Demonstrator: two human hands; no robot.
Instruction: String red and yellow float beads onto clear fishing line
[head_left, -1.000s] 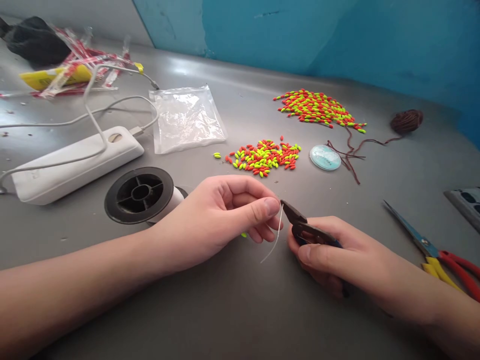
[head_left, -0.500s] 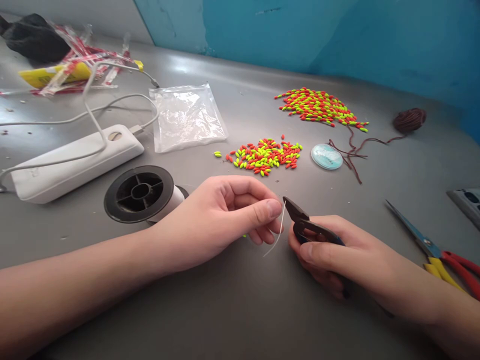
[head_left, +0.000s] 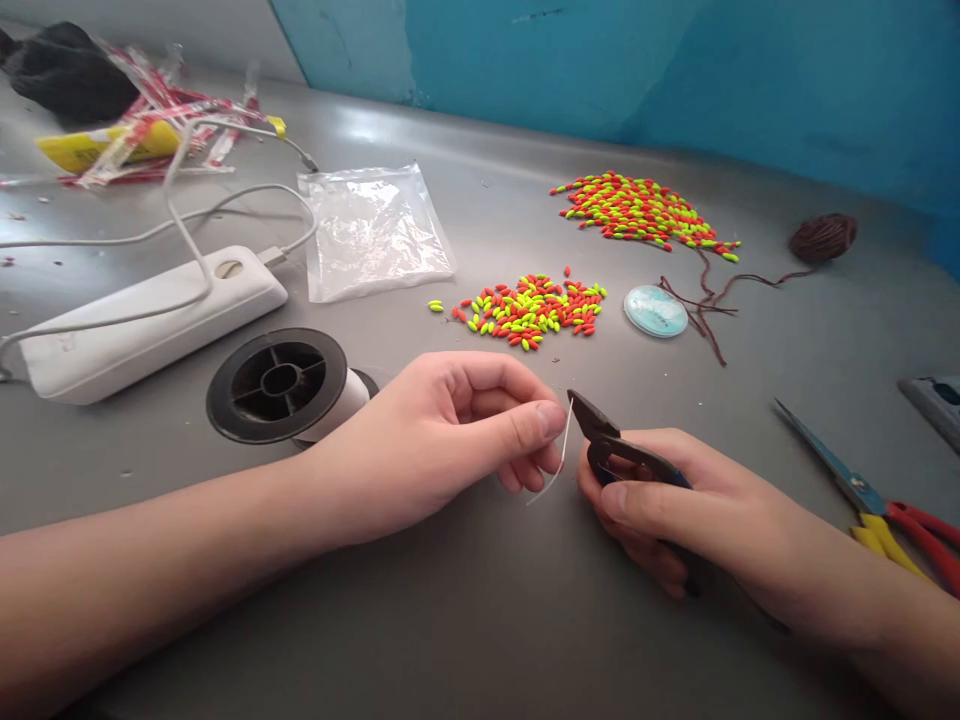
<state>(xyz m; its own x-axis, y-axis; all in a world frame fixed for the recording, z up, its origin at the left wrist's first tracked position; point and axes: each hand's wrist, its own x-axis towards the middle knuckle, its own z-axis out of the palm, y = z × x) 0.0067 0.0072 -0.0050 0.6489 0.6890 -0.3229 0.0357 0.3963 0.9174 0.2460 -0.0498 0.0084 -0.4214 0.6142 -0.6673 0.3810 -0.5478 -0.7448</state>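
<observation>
My left hand pinches a thin, clear fishing line between thumb and forefinger, and its free end hangs down and curves left. My right hand grips small dark thread snips with their pointed tip up, right beside the line. A black-flanged spool of white line lies on its side just behind my left wrist. Two heaps of red and yellow-green oval beads lie ahead of my hands, with the larger heap farther back.
Scissors with red and yellow handles lie at right on the grey metal table. Farther off are a clear plastic bag, a white power bank with cables, a round clear disc, brown cord, wrappers and a blue wall.
The view has tilted slightly, shifting the background. The snips' tip has moved a little up and right along the line, and the line's free end has swung slightly upward.
</observation>
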